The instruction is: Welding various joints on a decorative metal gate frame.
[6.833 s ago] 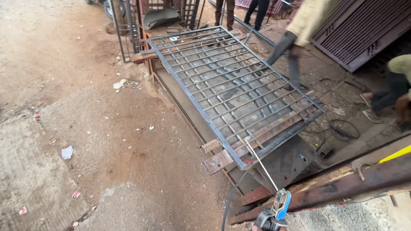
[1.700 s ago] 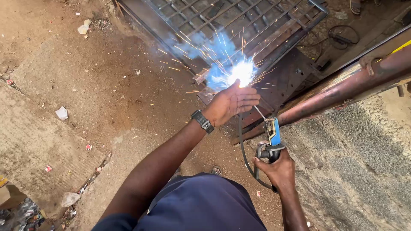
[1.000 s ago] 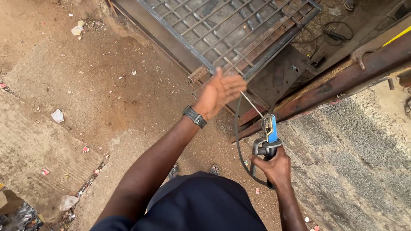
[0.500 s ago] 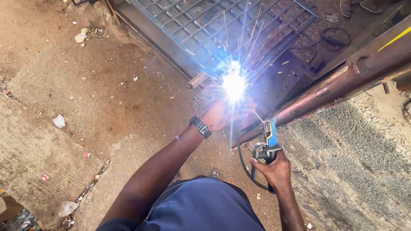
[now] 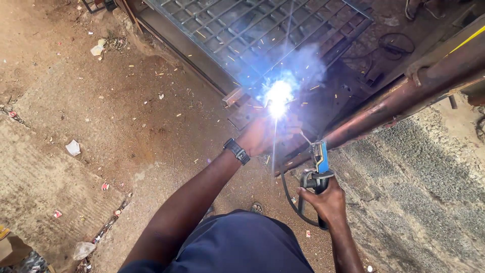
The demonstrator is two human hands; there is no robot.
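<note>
Head view, looking down over a dark blue garment to bare, sandy ground strewn with paper scraps. The right hand (image 5: 328,201) is closed round the handle of an electrode holder (image 5: 318,167), a blue and black clamp with a thick black cable (image 5: 289,199) looping below it. A thin, straight welding rod (image 5: 306,137) runs from the clamp up and to the left toward a white-blue arc (image 5: 277,96), which throws orange sparks and pale smoke. The arc sits at the near edge of a metal gate frame (image 5: 252,30), a flat rectangle of grey square tubing filled with a grid of thin bars, lying farther off, near the top centre. The left hand (image 5: 262,135) is raised just below the arc, palm turned away, fingers spread wide and holding nothing; a black wristwatch (image 5: 237,150) bands the wrist. At right, a long rusty brown pipe (image 5: 404,103), round and rough-surfaced, slants from lower left to upper right above coarse grey concrete (image 5: 429,177).
</note>
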